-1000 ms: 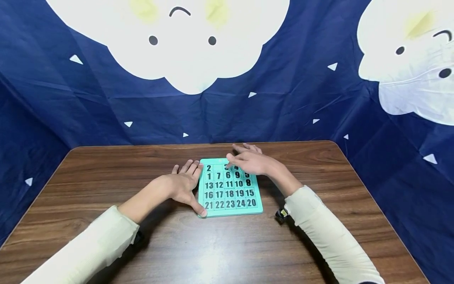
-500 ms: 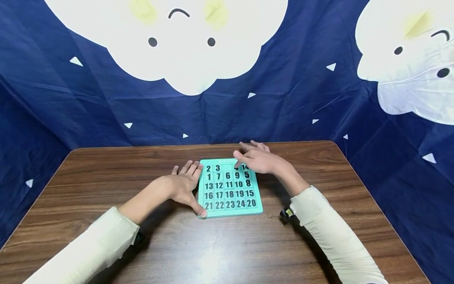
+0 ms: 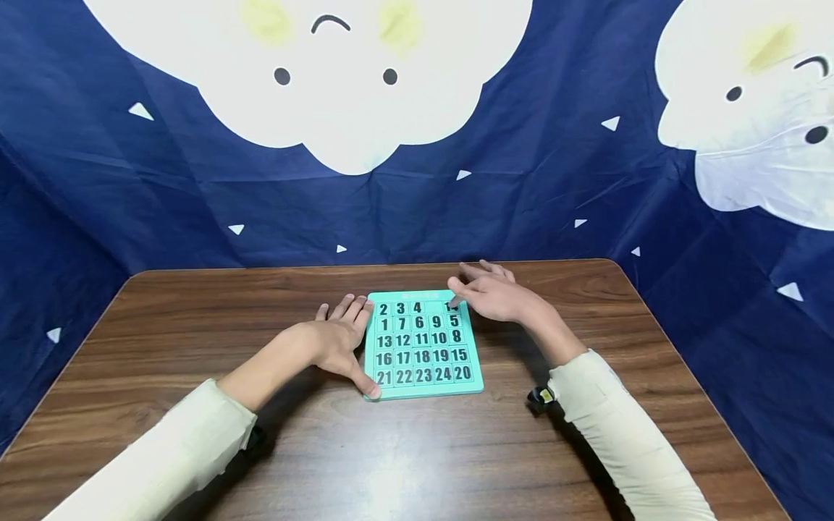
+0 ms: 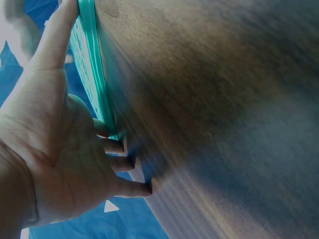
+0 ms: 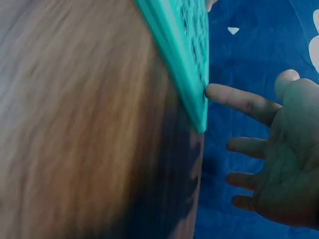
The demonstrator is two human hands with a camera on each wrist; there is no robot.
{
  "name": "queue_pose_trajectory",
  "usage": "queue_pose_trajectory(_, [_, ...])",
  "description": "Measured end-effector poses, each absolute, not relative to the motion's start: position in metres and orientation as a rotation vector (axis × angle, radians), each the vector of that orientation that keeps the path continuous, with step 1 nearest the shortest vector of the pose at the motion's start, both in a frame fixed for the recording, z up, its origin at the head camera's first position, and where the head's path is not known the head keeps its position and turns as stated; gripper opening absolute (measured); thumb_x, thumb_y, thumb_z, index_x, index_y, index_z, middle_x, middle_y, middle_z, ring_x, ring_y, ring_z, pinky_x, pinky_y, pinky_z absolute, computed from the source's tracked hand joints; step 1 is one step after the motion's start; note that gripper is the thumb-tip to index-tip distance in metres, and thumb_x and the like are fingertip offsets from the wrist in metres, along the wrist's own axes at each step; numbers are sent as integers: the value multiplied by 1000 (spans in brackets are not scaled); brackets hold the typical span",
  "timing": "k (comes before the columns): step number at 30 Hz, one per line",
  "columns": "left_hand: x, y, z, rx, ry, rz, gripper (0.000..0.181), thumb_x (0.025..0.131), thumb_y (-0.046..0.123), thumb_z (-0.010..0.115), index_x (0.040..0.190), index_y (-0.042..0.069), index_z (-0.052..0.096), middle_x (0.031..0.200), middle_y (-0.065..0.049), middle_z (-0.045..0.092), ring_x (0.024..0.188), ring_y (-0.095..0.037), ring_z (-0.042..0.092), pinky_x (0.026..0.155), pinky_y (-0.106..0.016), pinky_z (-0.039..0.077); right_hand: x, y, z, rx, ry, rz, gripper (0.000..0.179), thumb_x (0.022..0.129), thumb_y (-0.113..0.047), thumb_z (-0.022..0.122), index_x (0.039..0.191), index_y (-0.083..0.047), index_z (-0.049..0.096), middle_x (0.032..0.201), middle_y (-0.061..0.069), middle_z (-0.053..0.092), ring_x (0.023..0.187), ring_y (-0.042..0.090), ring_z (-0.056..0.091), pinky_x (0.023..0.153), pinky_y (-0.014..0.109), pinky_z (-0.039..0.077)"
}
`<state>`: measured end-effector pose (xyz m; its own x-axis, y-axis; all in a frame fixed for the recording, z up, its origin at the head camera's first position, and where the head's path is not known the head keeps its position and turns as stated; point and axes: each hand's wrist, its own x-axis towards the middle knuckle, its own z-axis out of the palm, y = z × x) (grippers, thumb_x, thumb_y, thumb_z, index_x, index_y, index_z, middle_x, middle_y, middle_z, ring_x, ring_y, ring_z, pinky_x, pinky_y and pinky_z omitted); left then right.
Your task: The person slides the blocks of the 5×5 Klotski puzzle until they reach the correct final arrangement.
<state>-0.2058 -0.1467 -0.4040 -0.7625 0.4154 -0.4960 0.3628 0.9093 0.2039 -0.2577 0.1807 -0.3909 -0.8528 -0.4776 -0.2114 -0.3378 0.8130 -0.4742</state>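
Note:
A turquoise number slide puzzle point(image 3: 423, 394) lies flat on the table, with black-numbered tiles in rows. Its top row reads 2, 3, 4, then a gap, then tile 14 point(image 3: 451, 307). Along the puzzle's left side rests my left hand point(image 3: 332, 344), thumb at the near corner and the other fingers spread along the edge further up. My right hand point(image 3: 494, 297) hovers at the upper right corner, its index fingertip on tile 14, partly covering it. In the right wrist view that index finger point(image 5: 241, 102) reaches the puzzle's face while the other fingers are held off, apart.
The brown wooden table point(image 3: 195, 318) carries the puzzle close to its far edge. Behind it hangs a dark blue cloth point(image 3: 404, 217) with white clouds and small triangles. A small black device point(image 3: 539, 399) sits at the right sleeve's cuff.
Tile 3 has slid left next to 2, then tile 4 left next to 3, so the gap has shifted right. My right hand has moved right; the left hand has stayed put.

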Motion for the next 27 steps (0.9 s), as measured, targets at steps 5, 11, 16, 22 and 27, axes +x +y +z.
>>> queue_pose_trajectory(5, [-205, -149, -403, 547, 2521, 132, 172, 68, 92, 88, 181, 2, -6, 190, -24, -8, 178, -47, -10, 139, -77, 1, -257, 177, -395, -672, 2609, -616, 71, 119, -68, 27, 144, -29, 80, 191, 13, 16, 177, 50, -1, 138, 77, -2])
queue_pose_trajectory(11, [-206, -148, -405, 554, 2514, 137, 172, 68, 93, 87, 181, 3, -7, 190, -24, -9, 178, -46, -11, 140, -76, 0, -250, 185, -395, -718, 2603, -666, 69, 121, -64, 29, 140, -26, 83, 191, 14, 16, 177, 50, -2, 137, 78, -3])
queue_pose_trajectory(16, [-208, -144, -405, 570, 2524, 128, 174, 67, 94, 87, 181, 3, -6, 190, -24, -8, 178, -46, -11, 140, -76, 1, -239, 207, -393, -710, 2620, -690, 64, 121, -60, 35, 124, -27, 90, 190, 14, 22, 177, 51, 2, 135, 80, -2])
queue_pose_trajectory(22, [-208, -144, -405, 570, 2527, 117, 173, 67, 94, 87, 181, 2, -6, 190, -25, -7, 178, -47, -10, 139, -77, 2, -241, 211, -400, -672, 2658, -669, 66, 120, -66, 32, 135, -30, 85, 191, 14, 18, 176, 53, 3, 135, 81, -2])
queue_pose_trajectory(27, [-206, -145, -405, 560, 2521, 123, 173, 68, 94, 87, 181, 2, -6, 190, -25, -8, 178, -47, -10, 139, -77, 1, -242, 204, -404, -702, 2683, -663, 62, 121, -62, 32, 143, -31, 81, 191, 15, 16, 176, 53, 4, 136, 79, 1])
